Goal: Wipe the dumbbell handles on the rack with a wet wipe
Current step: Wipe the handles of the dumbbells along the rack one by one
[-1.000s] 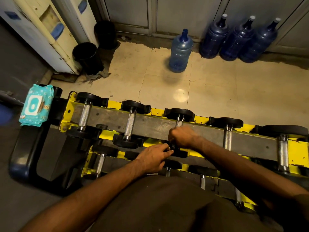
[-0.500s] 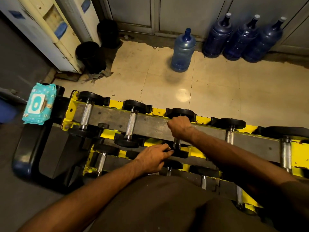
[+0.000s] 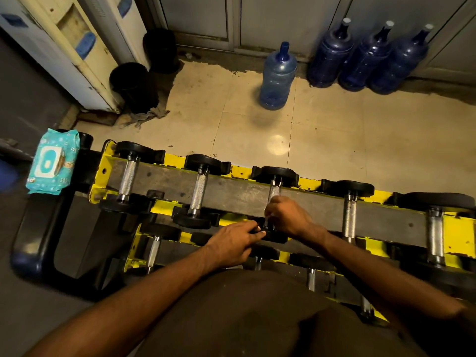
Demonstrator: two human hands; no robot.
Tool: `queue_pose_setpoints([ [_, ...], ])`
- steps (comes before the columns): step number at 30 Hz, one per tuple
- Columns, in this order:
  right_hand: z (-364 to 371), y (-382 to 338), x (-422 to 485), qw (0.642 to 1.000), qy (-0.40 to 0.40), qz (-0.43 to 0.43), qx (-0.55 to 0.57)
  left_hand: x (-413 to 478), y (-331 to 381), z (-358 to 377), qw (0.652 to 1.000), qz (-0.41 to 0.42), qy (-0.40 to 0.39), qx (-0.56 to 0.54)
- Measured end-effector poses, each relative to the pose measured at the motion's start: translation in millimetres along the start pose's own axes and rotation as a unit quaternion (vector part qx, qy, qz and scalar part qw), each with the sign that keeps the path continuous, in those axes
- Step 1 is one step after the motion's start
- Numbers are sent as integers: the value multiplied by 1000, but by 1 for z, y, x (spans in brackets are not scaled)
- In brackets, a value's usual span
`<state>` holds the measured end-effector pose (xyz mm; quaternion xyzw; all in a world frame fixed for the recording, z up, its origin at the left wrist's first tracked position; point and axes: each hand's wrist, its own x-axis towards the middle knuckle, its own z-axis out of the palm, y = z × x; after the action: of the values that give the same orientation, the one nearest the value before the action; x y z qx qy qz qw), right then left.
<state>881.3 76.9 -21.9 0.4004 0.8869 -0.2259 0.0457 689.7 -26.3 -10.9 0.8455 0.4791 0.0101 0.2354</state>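
Sliding back from the far end, my right hand (image 3: 288, 217) now sits low on the handle (image 3: 274, 191) of the third dumbbell (image 3: 277, 173), fingers wrapped tight around the knurled steel just above the near head. Whether the wipe is under my fingers I cannot tell. My left hand (image 3: 233, 244) has stayed put, thumb and fingertips pinching the rim of that dumbbell's near black head. The dumbbell lies across the top tier of the yellow rack (image 3: 461, 235), between its neighbours. The teal pack of wet wipes (image 3: 52, 161) lies just past the rack's left end, well apart from both hands.
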Motion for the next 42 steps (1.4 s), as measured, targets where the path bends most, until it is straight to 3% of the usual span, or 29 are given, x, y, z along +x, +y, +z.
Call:
queue_pose_setpoints([
  [1, 3, 1, -3, 1000, 6, 2, 21, 0, 0, 0, 1000, 0, 1, 1],
  [3, 2, 7, 1, 990, 92, 59, 86, 0, 0, -1, 1000, 3, 4, 2],
  [5, -2, 15, 11, 954, 206, 148, 159, 1, -1, 0, 1000, 9, 6, 5],
  [7, -1, 16, 17, 913, 264, 214, 228, 1, -1, 1, 1000, 14, 4, 13],
  [9, 5, 11, 14, 894, 256, 249, 272, 1, -1, 2, 1000, 16, 2, 17],
  [12, 14, 2, -1, 912, 169, 247, 281, 0, 0, 1, 1000, 16, -1, 22],
  [14, 14, 2, -3, 916, 156, 238, 282, 1, -2, -1, 999, 17, -3, 27],
  [16, 10, 7, 6, 889, 212, 260, 312, 3, -3, -2, 999, 17, 0, 29],
  [20, 7, 8, 21, 799, 315, 344, 379, 1, 0, 0, 1000, 21, 3, 20],
  [22, 15, 3, 16, 788, 292, 363, 402, -1, 0, 0, 1000, 20, 4, 19],
  [27, 25, 26, -10, 766, 107, 400, 492, 3, -1, 0, 1000, 22, 7, 21],
  [29, 18, 27, 3, 715, 141, 418, 543, 1, -2, 2, 999, 21, 7, 30],
  [32, 12, 20, 31, 589, 247, 441, 630, -5, -2, 5, 999, 21, 0, 33],
  [33, 12, 19, 36, 570, 254, 445, 642, -5, -3, 6, 999, 19, -1, 34],
  [35, 11, 21, 33, 581, 193, 458, 645, -5, -2, 5, 1000, 8, -2, 26],
  [39, 9, 28, 6, 628, -2, 462, 626, -4, -1, 5, 1000, -2, 1, 13],
  [41, 4, 33, 12, 604, 8, 456, 653, -6, -1, 6, 1000, 1, 3, 15],
  [42, 1, 34, 20, 571, 47, 457, 680, -6, -2, 6, 1000, 5, 4, 19],
])
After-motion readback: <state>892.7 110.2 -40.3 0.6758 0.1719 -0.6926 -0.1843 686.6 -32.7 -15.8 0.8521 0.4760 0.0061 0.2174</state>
